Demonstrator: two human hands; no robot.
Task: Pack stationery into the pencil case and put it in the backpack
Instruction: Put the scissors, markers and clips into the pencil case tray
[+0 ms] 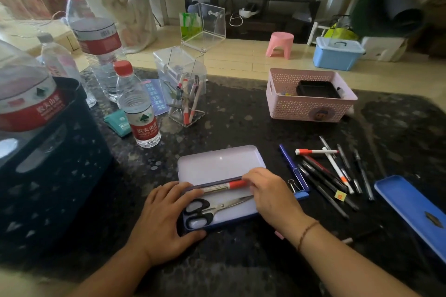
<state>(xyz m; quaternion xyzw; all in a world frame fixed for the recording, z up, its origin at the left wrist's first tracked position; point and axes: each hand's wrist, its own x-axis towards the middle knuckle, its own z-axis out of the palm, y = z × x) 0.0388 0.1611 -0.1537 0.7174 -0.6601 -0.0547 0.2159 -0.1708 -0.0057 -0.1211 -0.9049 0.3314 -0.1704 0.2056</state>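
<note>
At the surface's near edge, the open pencil case (220, 169) already holds scissors (212, 207). The right hand (272, 196) pinches a red-capped marker (224, 185) into it while the left hand (164, 217) lies open, steadying the case. Loose pens (333, 176) toward the right edge await packing; no backpack is visible.

A dark speckled worktop (241, 128) carries a pink basket (309, 101) holding a black tray (317, 89) at the far right, and a dark crate (53, 164) at the left. Water bottles (140, 108) with red caps stand between the crate and a clear acrylic holder (183, 87). On the floor beyond are a pink stool (280, 43) and a blue lidded box (337, 53).
</note>
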